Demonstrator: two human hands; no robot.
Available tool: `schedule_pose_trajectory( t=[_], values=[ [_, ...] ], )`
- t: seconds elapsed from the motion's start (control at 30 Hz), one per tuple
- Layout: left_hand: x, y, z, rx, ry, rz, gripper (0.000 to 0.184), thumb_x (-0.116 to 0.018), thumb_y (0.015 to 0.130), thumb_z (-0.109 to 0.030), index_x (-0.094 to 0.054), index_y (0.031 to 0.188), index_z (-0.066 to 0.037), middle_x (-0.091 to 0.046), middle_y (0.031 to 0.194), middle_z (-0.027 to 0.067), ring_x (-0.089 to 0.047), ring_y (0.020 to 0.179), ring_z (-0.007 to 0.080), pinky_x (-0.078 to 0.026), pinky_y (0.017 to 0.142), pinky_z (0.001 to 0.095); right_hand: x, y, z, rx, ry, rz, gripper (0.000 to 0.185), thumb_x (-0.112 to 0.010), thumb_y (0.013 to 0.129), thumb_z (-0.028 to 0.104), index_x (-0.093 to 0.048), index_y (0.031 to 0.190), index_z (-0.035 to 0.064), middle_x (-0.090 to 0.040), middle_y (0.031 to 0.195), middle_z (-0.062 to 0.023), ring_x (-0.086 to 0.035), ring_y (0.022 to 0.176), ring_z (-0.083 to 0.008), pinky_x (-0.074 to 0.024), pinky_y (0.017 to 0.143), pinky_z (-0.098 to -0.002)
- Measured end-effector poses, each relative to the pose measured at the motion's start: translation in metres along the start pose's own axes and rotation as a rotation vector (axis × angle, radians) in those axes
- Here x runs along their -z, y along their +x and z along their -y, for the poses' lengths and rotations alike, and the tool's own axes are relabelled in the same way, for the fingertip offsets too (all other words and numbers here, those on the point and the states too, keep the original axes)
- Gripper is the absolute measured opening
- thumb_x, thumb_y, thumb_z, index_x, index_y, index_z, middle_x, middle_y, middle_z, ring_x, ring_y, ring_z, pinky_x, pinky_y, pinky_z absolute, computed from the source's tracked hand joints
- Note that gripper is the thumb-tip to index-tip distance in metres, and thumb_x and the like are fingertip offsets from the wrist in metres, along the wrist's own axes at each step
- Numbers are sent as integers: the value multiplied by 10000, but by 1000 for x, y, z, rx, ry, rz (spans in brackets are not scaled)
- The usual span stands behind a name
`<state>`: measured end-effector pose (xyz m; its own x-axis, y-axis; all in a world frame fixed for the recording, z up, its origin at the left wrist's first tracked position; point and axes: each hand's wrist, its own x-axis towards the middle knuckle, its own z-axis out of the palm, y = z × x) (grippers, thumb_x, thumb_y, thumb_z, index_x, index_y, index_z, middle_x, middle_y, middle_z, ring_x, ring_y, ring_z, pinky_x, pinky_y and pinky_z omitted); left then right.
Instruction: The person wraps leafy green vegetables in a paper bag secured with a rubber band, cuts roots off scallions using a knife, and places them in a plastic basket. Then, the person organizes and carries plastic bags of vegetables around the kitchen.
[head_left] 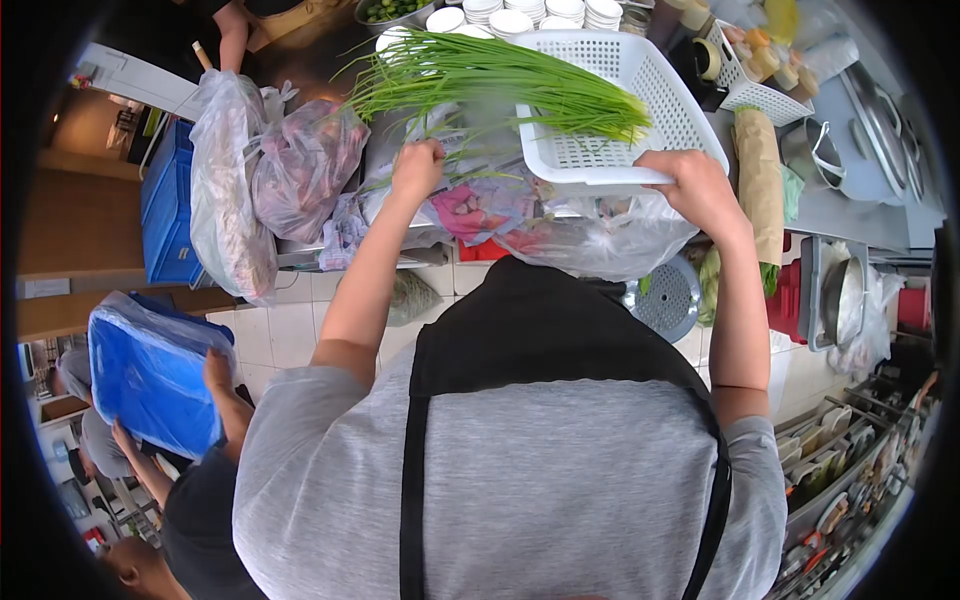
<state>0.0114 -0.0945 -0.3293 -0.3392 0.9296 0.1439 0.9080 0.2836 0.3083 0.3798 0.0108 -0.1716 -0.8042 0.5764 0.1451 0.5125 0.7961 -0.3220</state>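
Observation:
A white perforated plastic basket [690,110] stands tilted slightly on the counter, and my right hand [692,188] grips its near right rim. Long green chives [500,80] lie in a bunch across the basket's left side, their pale ends inside and their tips hanging out to the left. My left hand [417,168] is closed over the clear plastic wrap [390,150] and a few loose stalks left of the basket. What its fingers pinch, if anything, is hidden. A pink and white printed bag [480,208] lies just below, between my hands.
Filled clear bags [305,170] sit left on the counter, beside a blue crate [168,205]. Stacked white cups [520,12] line the back. At the right are a paper-wrapped bundle [758,180] and a metal pot [812,155]. Behind left, another person holds a blue tub [150,390].

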Motion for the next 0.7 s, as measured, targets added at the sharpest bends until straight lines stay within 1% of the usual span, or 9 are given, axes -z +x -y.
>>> schedule_pose_trajectory(
  t=[0.07,0.1,0.17,0.2,0.27,0.37,0.5,0.6,0.7],
  values=[
    [8,-5,-6,-99,-69,-54,116,-643,669,-110,-633,781,-84,-632,781,115,-572,856,321,-471,718,423,-1,-1,0,10,11,-7,278,-557,652,3,-657,863,155,-627,707,-120,-605,715,-317,-464,631,-424],
    [4,-6,-7,-97,-68,-55,116,-643,669,-110,-633,781,-84,-632,781,115,-572,856,321,-471,718,423,-2,-1,1,12,11,-7,278,-557,652,3,-657,863,155,-627,707,-120,-605,715,-317,-464,631,-424],
    [-9,-9,-8,-142,120,8,104,-648,672,-118,-628,768,-84,-636,787,105,-566,869,316,-460,740,423,-1,0,2,2,11,18,285,-556,647,-2,-657,862,156,-626,706,-123,-606,717,-318,-464,636,-426],
    [-13,-11,-7,-139,120,4,104,-648,672,-118,-628,768,-84,-636,787,105,-566,869,316,-460,740,423,-2,0,3,6,8,18,285,-556,647,-2,-657,862,156,-626,706,-123,-606,717,-318,-464,636,-426],
    [-21,-14,-4,-95,209,111,106,-653,676,-130,-623,767,-85,-636,793,99,-554,897,313,-440,777,428,-3,0,4,2,-7,26,295,-545,644,-11,-656,861,154,-626,707,-124,-607,721,-317,-464,642,-426],
    [-17,-20,-6,-130,170,50,119,-656,674,-135,-632,781,-90,-632,796,100,-543,924,311,-426,800,431,-2,-1,9,-12,-12,47,300,-531,643,-21,-653,857,151,-627,713,-122,-608,730,-316,-464,647,-425],
    [-22,-21,0,-126,113,88,129,-654,673,-127,-637,795,-89,-622,796,118,-541,932,314,-425,799,433,-8,-3,9,18,-23,37,299,-522,643,-24,-652,856,142,-627,717,-122,-608,739,-312,-465,652,-422],
    [-28,-21,3,-120,146,75,130,-643,674,-126,-642,800,-92,-627,834,131,-559,898,327,-437,780,436,-10,-6,11,48,-39,6,290,-525,639,-22,-650,848,135,-625,717,-125,-608,729,-314,-467,647,-420],
    [-18,-22,-3,-154,189,87,95,-587,665,-87,-647,739,-85,-634,790,148,-573,857,338,-451,755,454,-10,-6,13,73,-25,4,280,-529,630,-19,-647,830,137,-626,714,-117,-608,710,-310,-469,644,-417]
  ],
)
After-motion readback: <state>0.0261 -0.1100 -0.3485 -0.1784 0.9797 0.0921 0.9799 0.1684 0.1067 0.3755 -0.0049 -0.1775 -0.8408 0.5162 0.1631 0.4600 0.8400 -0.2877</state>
